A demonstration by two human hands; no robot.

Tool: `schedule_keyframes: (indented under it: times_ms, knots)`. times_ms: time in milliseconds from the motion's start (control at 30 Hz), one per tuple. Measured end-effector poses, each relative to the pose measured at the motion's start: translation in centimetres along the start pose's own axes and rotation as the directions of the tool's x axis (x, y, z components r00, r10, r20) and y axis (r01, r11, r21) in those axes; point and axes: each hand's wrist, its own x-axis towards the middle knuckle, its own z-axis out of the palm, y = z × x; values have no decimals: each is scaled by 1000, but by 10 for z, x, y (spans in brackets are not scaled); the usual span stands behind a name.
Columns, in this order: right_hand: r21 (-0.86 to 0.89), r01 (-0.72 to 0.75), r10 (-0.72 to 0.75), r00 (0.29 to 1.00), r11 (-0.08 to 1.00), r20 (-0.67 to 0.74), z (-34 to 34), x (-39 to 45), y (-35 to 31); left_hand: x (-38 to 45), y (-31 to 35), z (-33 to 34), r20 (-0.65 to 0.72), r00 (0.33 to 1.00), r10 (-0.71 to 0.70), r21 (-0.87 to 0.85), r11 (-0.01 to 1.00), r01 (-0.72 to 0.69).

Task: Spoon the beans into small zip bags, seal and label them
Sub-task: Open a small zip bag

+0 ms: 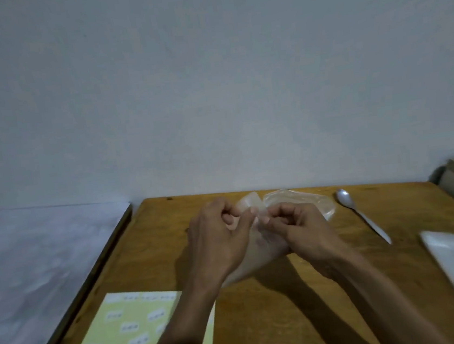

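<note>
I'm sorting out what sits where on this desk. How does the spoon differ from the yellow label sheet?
The spoon lies far right, beyond the right hand; the label sheet lies near left, partly under the left forearm. The spoon is slim and pale silver; the sheet is a broad, flat yellow rectangle dotted with white stickers. Both rest untouched by fingers on the wooden table.

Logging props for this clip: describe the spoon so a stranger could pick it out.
On the wooden table, look right of the two hands. The spoon lies flat, bowl toward the wall, beside a clear plastic bag: the only slim, silvery thing there.
</note>
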Motion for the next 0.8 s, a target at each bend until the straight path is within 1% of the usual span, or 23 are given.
schedule_keyframes:
  times_ms: [67, 167, 233, 300, 367, 433, 567, 667, 733, 800]
  knots:
    - [55, -10, 5, 997, 998, 78, 7, -3, -2, -3, 4, 0, 104, 988, -117, -115, 985, 129]
    - [126, -65, 38, 977, 990, 209, 8, -6, -2, -3, 2, 0, 167, 950, -263, -220, 929, 296]
    - [157, -102, 59, 965, 982, 256, 4, -5, 2, -2, 0, -3, 228, 921, -316, -315, 871, 377]
    - [195, -145, 92, 962, 970, 257, -1, -4, 8, -2, -1, -3, 300, 901, -313, -368, 834, 412]
    - [239, -183, 122, 961, 954, 249, -6, -5, 13, -5, 0, -2, 330, 900, -286, -384, 830, 405]
    - [247, -195, 135, 961, 949, 241, -12, -6, 17, -9, 2, 2, 346, 900, -266, -361, 848, 389]
    - [197, -148, 106, 973, 969, 207, -19, -12, 19, -14, 8, 13, 363, 901, -238, -279, 895, 349]
    - [163, -112, 82, 979, 980, 185, -24, -16, 21, -14, 15, 15, 398, 889, -226, -286, 890, 355]
    - [152, -105, 75, 979, 983, 188, -29, -17, 22, -13, 16, 13, 409, 893, -187, -229, 926, 299]
    - [120, -97, 78, 985, 988, 157, -30, -18, 23, -14, 17, 13, 407, 906, -119, -113, 977, 179]
